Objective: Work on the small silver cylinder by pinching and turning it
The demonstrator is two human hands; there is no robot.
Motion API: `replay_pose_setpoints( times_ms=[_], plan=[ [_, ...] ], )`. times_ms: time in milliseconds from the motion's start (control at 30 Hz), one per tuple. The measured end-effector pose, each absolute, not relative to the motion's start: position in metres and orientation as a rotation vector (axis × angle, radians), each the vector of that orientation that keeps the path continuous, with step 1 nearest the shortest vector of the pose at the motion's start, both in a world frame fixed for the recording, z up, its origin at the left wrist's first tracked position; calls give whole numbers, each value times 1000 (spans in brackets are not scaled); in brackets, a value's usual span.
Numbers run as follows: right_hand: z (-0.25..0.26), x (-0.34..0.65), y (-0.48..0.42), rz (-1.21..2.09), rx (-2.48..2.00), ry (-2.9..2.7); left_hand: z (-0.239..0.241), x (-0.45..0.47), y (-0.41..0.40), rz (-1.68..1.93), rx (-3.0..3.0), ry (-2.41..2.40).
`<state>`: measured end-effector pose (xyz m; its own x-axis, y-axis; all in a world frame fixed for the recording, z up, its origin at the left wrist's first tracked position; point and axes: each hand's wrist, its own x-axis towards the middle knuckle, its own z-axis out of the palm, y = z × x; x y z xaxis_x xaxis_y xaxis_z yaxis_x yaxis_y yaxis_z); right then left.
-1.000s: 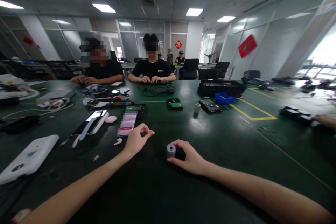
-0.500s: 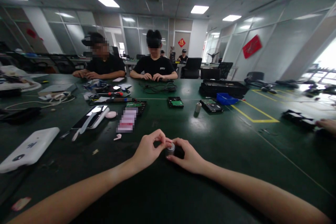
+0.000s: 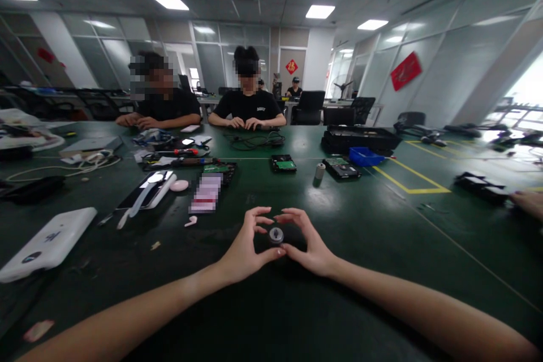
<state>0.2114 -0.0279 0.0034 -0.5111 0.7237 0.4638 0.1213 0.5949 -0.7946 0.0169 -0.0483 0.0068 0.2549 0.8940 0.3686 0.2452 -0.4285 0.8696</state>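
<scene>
A small grey metal cylinder (image 3: pixel 276 235) stands upright on the green table (image 3: pixel 360 294), its round top facing up with a dark spot at the centre. Curved around its left side is my left hand (image 3: pixel 252 243), fingers apart and thumb at the near side. My right hand (image 3: pixel 307 243) arches round the right side, also open, its thumb tip close to the left one. Gaps show between the fingers and the cylinder; whether a thumb touches its base I cannot tell.
Farther off stand a second metal cylinder (image 3: pixel 319 171), hard drives (image 3: pixel 341 168), a blue tray (image 3: pixel 365 156) and a black case (image 3: pixel 360 139). To the left lie a phone (image 3: pixel 206 192), an earbud (image 3: pixel 190 221) and a white device (image 3: pixel 48 243). Two people sit opposite; another hand (image 3: pixel 528 202) shows at right.
My left fingers have come off the cylinder's top and spread. The right fingers have loosened too, leaving the cylinder standing between both hands.
</scene>
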Motion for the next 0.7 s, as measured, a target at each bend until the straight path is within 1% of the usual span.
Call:
replay_pose_setpoints(
  times_ms=[100, 167, 333, 567, 700],
  plan=[
    [5, 215, -29, 1030, -523, -1945, -3, 19, -49, 1098, 1782, 1054],
    [6, 216, -29, 1034, -495, -1959, -5, 20, -48, 1041, 1759, 1052],
    [10, 216, -23, 875, -608, -1766, -1, 20, -47, 1022, 1755, 1088],
    [15, 203, -22, 886, -750, -1946, -2, 19, -46, 1020, 1765, 1057],
    [19, 196, -22, 876, -783, -1893, -2, 19, -46, 1005, 1798, 1058]
  ],
)
